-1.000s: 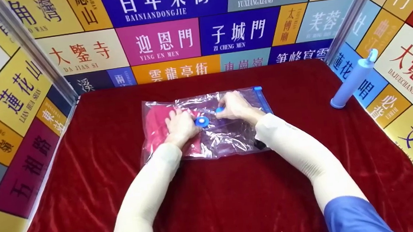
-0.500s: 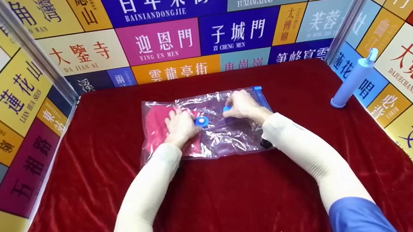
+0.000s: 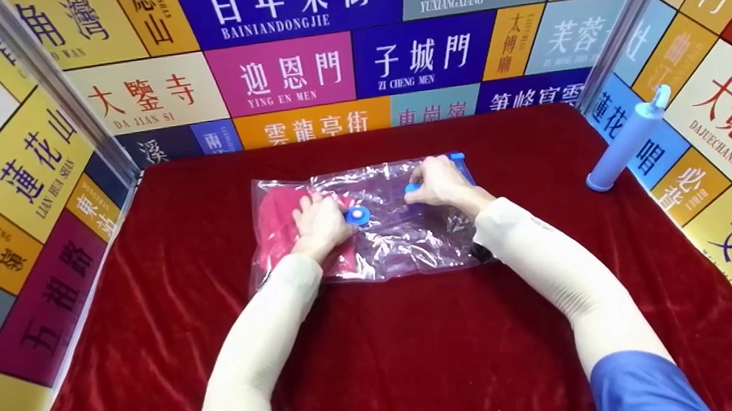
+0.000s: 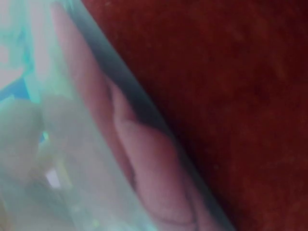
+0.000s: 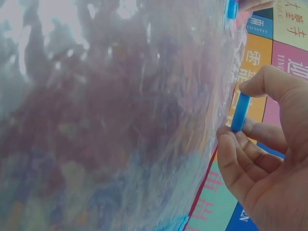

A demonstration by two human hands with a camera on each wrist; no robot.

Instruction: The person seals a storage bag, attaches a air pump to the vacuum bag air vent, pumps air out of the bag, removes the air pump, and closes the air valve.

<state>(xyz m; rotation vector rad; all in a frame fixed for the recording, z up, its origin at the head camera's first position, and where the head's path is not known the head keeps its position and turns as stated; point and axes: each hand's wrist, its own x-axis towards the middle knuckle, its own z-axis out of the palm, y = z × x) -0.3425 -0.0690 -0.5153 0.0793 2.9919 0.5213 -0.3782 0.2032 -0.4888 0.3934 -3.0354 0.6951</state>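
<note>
A clear plastic storage bag (image 3: pixel 397 256) lies flat in the head view, with pink cloth (image 3: pixel 277 216) inside its left part. My left hand (image 3: pixel 321 222) rests on the bag over the cloth, its thumb and forefinger holding the edge of the round blue valve (image 3: pixel 358 215) with a pale centre. Farther right, my right hand (image 3: pixel 441 182) pinches a blue disc-shaped cap (image 3: pixel 412 189) above the bag. The right wrist view shows that cap edge-on (image 5: pixel 240 111) between thumb and fingers. Folded pink cloth (image 4: pixel 149 163) shows through plastic in the left wrist view.
A pale blue hand pump (image 3: pixel 625 143) stands at the right of the dark red velvet cloth (image 3: pixel 419 360). The bag's blue slider (image 3: pixel 456 156) is at its far right corner. Sign-printed panels (image 3: pixel 281 74) enclose the back and sides.
My right hand has moved to the right, away from the valve, with the blue cap in its fingers. My left hand and the bag have stayed in place.
</note>
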